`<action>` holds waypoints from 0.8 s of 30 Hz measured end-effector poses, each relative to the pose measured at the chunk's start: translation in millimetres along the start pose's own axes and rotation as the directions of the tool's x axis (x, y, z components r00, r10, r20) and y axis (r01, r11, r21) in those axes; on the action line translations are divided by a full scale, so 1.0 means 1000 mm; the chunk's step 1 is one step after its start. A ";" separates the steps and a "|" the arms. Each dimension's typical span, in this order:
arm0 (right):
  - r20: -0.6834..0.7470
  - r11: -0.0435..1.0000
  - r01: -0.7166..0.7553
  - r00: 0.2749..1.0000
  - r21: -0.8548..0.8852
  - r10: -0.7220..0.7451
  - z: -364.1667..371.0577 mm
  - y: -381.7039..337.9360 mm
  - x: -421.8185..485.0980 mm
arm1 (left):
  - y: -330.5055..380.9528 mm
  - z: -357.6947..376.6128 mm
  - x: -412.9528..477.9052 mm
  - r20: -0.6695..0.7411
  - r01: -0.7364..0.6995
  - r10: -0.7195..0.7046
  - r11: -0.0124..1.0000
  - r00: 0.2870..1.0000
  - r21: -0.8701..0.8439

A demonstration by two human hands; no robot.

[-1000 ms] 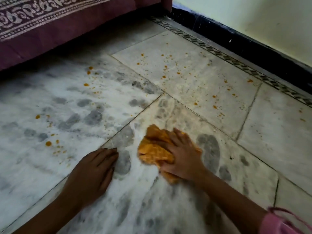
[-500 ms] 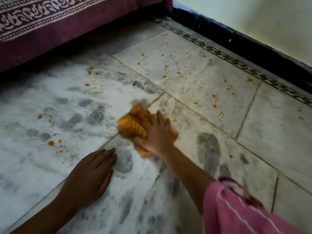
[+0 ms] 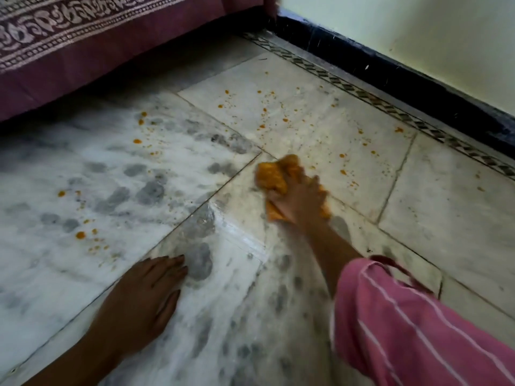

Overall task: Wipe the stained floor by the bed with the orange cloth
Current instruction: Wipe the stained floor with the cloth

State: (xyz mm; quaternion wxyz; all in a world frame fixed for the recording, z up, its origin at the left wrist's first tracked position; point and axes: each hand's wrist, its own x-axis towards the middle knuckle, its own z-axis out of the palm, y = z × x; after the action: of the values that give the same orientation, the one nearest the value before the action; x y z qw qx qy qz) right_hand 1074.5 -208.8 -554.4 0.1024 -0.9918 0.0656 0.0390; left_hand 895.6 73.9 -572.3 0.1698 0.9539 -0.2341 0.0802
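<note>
The orange cloth [image 3: 271,177] lies bunched on the pale marble floor [image 3: 451,207], near where the tile joints meet. My right hand [image 3: 299,199] grips it from above and presses it to the floor; the hand is motion-blurred. Orange stain spots [image 3: 343,171] are scattered just beyond the cloth, with more stain spots on the left tile [image 3: 80,234]. A damp wiped streak [image 3: 237,232] shows on the tile nearer me. My left hand [image 3: 146,295] rests flat on the floor at lower left, fingers straight, holding nothing.
The bed with its maroon patterned cover [image 3: 83,43] runs along the top left, dark shadow beneath it. A black skirting [image 3: 418,90] and patterned border strip [image 3: 390,110] line the pale wall on the right. My pink striped sleeve [image 3: 404,324] fills the lower right.
My right hand slid the cloth away from me, first left, then right toward the stains, leaving a damp streak. My left hand stayed planted in place.
</note>
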 end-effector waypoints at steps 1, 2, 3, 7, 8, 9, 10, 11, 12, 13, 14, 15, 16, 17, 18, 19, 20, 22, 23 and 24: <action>0.017 0.996 0.094 0.995 -0.007 -0.094 0.009 -0.025 -0.009 | 0.000 -0.001 -0.003 0.002 0.003 -0.003 1.000 1.000 0.002; 0.042 0.983 0.184 0.982 -0.001 -0.183 0.016 -0.046 -0.025 | 0.000 -0.002 -0.007 0.001 0.008 -0.008 1.000 1.000 0.009; 0.057 0.965 0.263 0.963 0.016 -0.264 0.022 -0.060 -0.045 | 0.001 -0.002 -0.011 -0.005 0.013 -0.013 1.000 1.000 0.012; 0.013 0.827 0.561 0.827 0.046 -0.562 0.028 -0.039 -0.133 | 0.004 -0.005 -0.026 -0.027 0.045 -0.045 0.999 0.999 0.007; 0.009 0.795 0.605 0.795 0.046 -0.606 0.028 -0.013 -0.149 | 0.005 -0.006 -0.031 -0.022 0.061 -0.061 0.998 0.998 0.011; 0.015 0.758 0.651 0.758 0.034 -0.652 0.024 0.014 -0.161 | 0.004 -0.010 -0.039 -0.011 0.084 -0.083 0.996 0.996 0.018; 0.030 0.730 0.683 0.730 0.006 -0.683 0.018 0.043 -0.165 | 0.005 -0.014 -0.046 -0.001 0.104 -0.104 0.994 0.995 0.028; 0.047 0.728 0.685 0.728 -0.020 -0.684 0.012 0.069 -0.162 | 0.004 -0.018 -0.053 0.007 0.118 -0.118 0.992 0.993 0.038; 0.064 0.773 0.633 0.773 -0.039 -0.631 0.006 0.086 -0.153 | 0.004 -0.023 -0.061 0.008 0.129 -0.129 0.990 0.992 0.051; 0.058 0.851 0.522 0.853 -0.054 -0.519 0.002 0.095 -0.139 | 0.004 -0.026 -0.068 0.005 0.140 -0.141 0.988 0.990 0.058; 0.037 0.926 0.374 0.927 -0.059 -0.372 -0.001 0.089 -0.121 | 0.002 -0.031 -0.077 0.001 0.160 -0.161 0.985 0.987 0.065; 0.034 0.975 0.214 0.977 -0.053 -0.213 -0.003 0.075 -0.103 | 0.001 -0.034 -0.084 0.003 0.175 -0.176 0.982 0.984 0.073; 0.052 0.997 0.070 0.996 -0.040 -0.068 -0.003 0.054 -0.088 | -0.001 -0.035 -0.090 0.012 0.188 -0.189 0.979 0.982 0.083; 0.066 1.000 -0.016 0.998 -0.027 0.018 -0.004 0.025 -0.078 | -0.004 -0.037 -0.099 0.022 0.202 -0.205 0.974 0.979 0.100; 0.075 0.999 -0.034 0.997 -0.009 0.034 0.001 -0.005 -0.071 | -0.007 -0.038 -0.106 0.028 0.213 -0.217 0.971 0.976 0.109; 0.087 1.000 0.000 0.996 0.000 0.000 0.008 -0.038 -0.069 | -0.012 -0.039 -0.113 0.023 0.225 -0.229 0.968 0.973 0.110; 0.096 0.998 0.068 0.993 -0.010 -0.067 0.015 -0.071 -0.073 | -0.015 -0.040 -0.118 0.005 0.238 -0.239 0.966 0.971 0.105; 0.153 0.967 0.252 0.957 -0.031 -0.245 0.035 -0.134 -0.101 | -0.021 -0.042 -0.127 -0.051 0.270 -0.266 0.957 0.963 0.102; 0.187 0.939 0.344 0.923 -0.010 -0.336 0.044 -0.158 -0.123 | -0.024 -0.041 -0.130 -0.083 0.286 -0.278 0.953 0.957 0.104; 0.206 0.906 0.424 0.885 0.017 -0.418 0.050 -0.175 -0.150 | -0.027 -0.042 -0.136 -0.119 0.307 -0.295 0.946 0.948 0.102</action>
State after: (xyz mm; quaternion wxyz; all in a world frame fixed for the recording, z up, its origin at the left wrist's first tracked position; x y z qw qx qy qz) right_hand 947.4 -9.9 -554.8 0.1003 -0.9745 -0.1622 0.1184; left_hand 786.2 168.0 -572.8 0.1347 0.9815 -0.0714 0.1158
